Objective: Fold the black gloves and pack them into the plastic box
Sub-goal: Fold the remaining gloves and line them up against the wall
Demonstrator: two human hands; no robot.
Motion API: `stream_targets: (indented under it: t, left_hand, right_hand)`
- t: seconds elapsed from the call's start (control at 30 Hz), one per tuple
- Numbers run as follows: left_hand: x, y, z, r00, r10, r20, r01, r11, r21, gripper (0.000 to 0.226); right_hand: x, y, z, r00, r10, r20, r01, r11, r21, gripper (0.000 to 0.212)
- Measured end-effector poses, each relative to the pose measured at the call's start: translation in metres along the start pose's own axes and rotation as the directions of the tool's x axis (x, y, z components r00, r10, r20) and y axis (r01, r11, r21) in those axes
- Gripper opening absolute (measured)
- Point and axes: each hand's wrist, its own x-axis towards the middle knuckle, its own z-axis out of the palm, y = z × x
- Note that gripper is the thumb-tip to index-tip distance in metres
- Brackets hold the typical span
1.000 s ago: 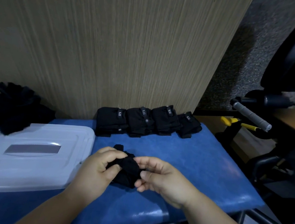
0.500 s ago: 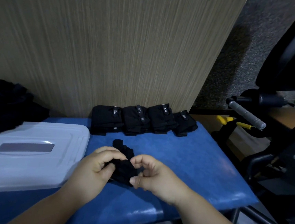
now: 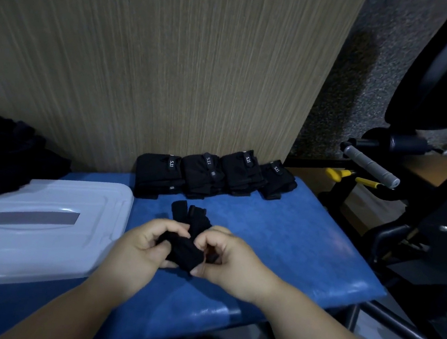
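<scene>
Both hands clamp one soft black fabric glove [image 3: 184, 249] mid-bench: left hand [image 3: 139, 248] pinching its left side, right hand [image 3: 225, 256] its right. Padded blue vinyl bench [image 3: 291, 243] lies bare rightward to its edge. Translucent plastic box [image 3: 44, 224] sits lidded, left. Four folded black gloves [image 3: 211, 173] line the far edge.

Your right hand [image 3: 228, 259], loosely cupped a second ago, has closed in against your left hand [image 3: 139, 248]; both now curl tighter around the black glove [image 3: 184, 251], bunching it narrower between them.
</scene>
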Motion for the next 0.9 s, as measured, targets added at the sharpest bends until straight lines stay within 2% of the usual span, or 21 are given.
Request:
stream_targets:
  t: [0.1, 0.2, 0.27, 0.37, 0.47, 0.6, 0.73, 0.83, 0.9]
  left_hand:
    - [0.0, 0.001, 0.002, 0.997, 0.022, -0.08, -0.02, 1.0, 0.02, 0.036]
    - [-0.002, 0.0, 0.001, 0.981, 0.108, -0.162, -0.079, 0.981, 0.178, 0.027]
    - [-0.002, -0.003, 0.001, 0.972, 0.158, -0.174, -0.099, 0.947, 0.305, 0.03]
    - [-0.001, -0.007, 0.003, 0.953, 0.269, -0.14, -0.176, 0.866, 0.468, 0.039]
    - [-0.004, -0.007, 0.006, 0.939, 0.336, -0.074, -0.241, 0.797, 0.554, 0.039]
    - [-0.008, -0.008, 0.011, 0.936, 0.352, -0.024, -0.278, 0.777, 0.565, 0.036]
    - [-0.008, -0.009, 0.004, 0.969, 0.244, 0.044, -0.239, 0.872, 0.427, 0.031]
    - [-0.009, 0.001, -0.001, 0.997, -0.009, 0.08, -0.02, 0.938, 0.346, 0.056]
    - [-0.007, 0.004, -0.001, 0.982, -0.166, 0.088, 0.135, 0.949, 0.284, 0.064]
  right_hand:
    - [0.002, 0.003, -0.002, 0.989, -0.034, -0.145, 0.022, 0.996, -0.087, 0.03]
    - [0.001, 0.001, 0.0, 0.968, -0.016, -0.252, -0.01, 0.995, -0.101, 0.031]
    - [0.001, -0.001, 0.003, 0.95, -0.017, -0.313, -0.016, 0.995, -0.103, 0.031]
    - [0.002, -0.001, 0.005, 0.916, 0.016, -0.402, -0.057, 0.994, -0.09, 0.035]
    - [0.004, 0.004, 0.002, 0.856, 0.044, -0.515, -0.108, 0.99, -0.095, 0.043]
    - [0.005, 0.006, -0.003, 0.838, 0.083, -0.539, -0.161, 0.982, -0.098, 0.041]
    - [0.006, 0.008, -0.002, 0.855, 0.158, -0.494, -0.183, 0.983, -0.002, 0.027]
    - [0.007, 0.005, -0.005, 0.835, 0.227, -0.501, -0.139, 0.969, 0.206, 0.029]
    - [0.007, 0.001, -0.006, 0.85, 0.254, -0.461, -0.089, 0.932, 0.35, 0.028]
